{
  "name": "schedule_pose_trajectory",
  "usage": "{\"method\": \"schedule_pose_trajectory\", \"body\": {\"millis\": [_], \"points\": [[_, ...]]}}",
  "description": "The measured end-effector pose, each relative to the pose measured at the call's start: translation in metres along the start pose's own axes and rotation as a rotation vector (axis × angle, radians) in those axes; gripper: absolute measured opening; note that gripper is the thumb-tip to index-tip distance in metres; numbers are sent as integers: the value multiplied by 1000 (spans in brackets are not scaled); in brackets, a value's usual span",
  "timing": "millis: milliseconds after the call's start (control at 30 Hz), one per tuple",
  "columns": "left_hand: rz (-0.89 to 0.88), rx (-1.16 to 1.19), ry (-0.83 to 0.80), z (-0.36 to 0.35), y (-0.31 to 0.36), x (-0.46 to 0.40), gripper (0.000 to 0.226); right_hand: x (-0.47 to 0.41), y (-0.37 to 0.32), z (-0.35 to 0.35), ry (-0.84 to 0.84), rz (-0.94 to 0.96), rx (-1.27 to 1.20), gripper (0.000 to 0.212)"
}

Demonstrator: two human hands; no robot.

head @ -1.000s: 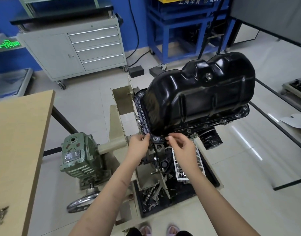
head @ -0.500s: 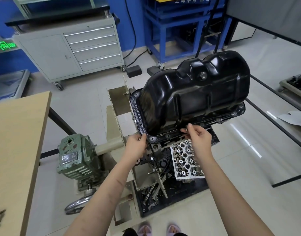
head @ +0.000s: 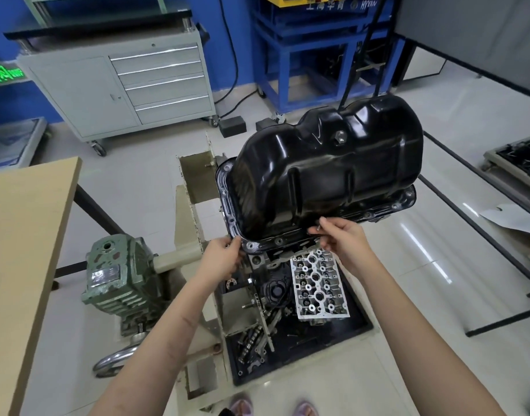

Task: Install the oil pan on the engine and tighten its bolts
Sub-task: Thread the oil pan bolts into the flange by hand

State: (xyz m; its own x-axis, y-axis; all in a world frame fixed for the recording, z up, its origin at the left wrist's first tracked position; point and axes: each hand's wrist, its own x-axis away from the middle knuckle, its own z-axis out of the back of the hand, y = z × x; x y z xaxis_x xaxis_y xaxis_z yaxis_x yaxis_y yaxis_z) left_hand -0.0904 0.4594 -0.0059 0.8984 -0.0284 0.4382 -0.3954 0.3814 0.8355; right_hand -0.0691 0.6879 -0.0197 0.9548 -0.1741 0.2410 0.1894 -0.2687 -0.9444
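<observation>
Oil pan [head: 326, 181] flange pinched by both hands [head: 343, 240]

Both forearms reach forward; the left hand [head: 222, 254] curls its fingers in a grip, the right hand [head: 343, 239] pinches with thumb and forefinger.

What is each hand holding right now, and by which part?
The right hand pinches a small bolt between its fingertips, by the oil pan flange. The left hand grips the pan's near-left flange corner.
</observation>
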Motion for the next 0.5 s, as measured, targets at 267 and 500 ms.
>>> {"method": "schedule_pose_trajectory", "body": {"millis": [267,500], "points": [[86,47,-114,2,3,-1,41,-13,-15,16,-106,-75,7,15],[139,-22,-252,9,11,-2,43,-16,-15,16,-84,-83,16,11]]}}
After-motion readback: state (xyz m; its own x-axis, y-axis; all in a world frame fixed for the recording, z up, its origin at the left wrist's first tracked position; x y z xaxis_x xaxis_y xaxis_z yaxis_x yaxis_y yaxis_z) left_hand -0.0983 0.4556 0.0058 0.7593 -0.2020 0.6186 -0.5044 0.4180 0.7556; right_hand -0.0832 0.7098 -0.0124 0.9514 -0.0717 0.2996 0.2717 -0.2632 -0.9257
